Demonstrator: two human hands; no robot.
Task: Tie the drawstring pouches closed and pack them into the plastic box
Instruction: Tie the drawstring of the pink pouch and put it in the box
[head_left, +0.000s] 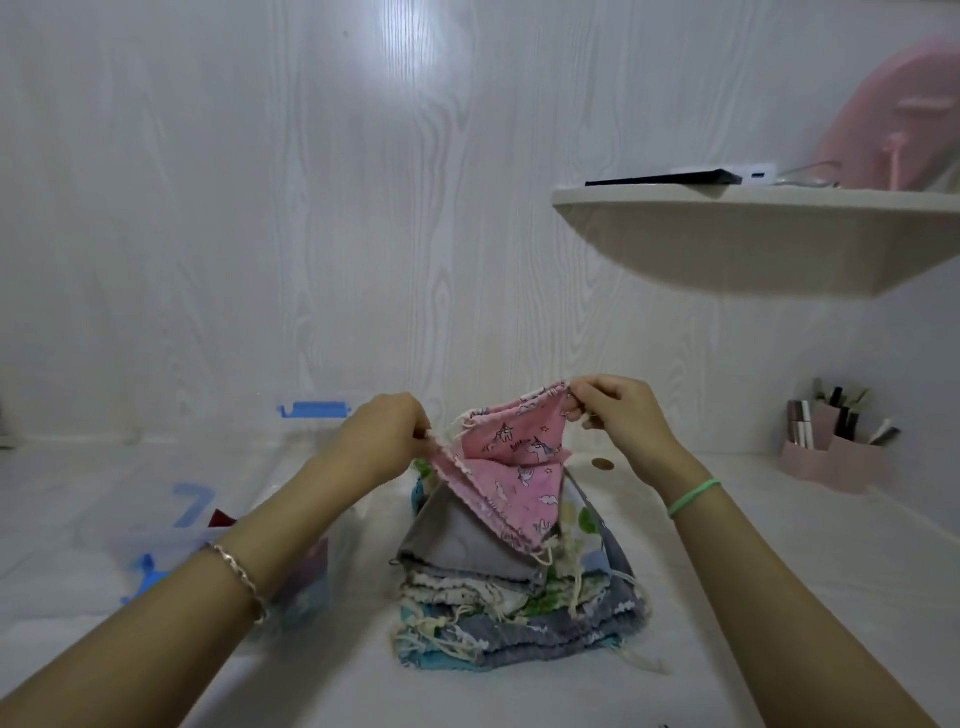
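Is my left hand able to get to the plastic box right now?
Probably yes: the plastic box sits right beside the left hand with nothing between, though that hand now pinches the pink pouch.

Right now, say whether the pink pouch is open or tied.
Open: pink unicorn pouch hangs ungathered between left hand and right hand.

Two hands show, the left hand (387, 441) and the right hand (618, 415), pinching one pink pouch (514, 462) between them. Below them lies one stack of pouches (509, 587), its layers too overlapped to count. Left of the left hand is one plastic box (311, 431) with three blue latches (311, 409). Right of the right hand are one pink organiser (836, 457) and one small brown disc (602, 464).
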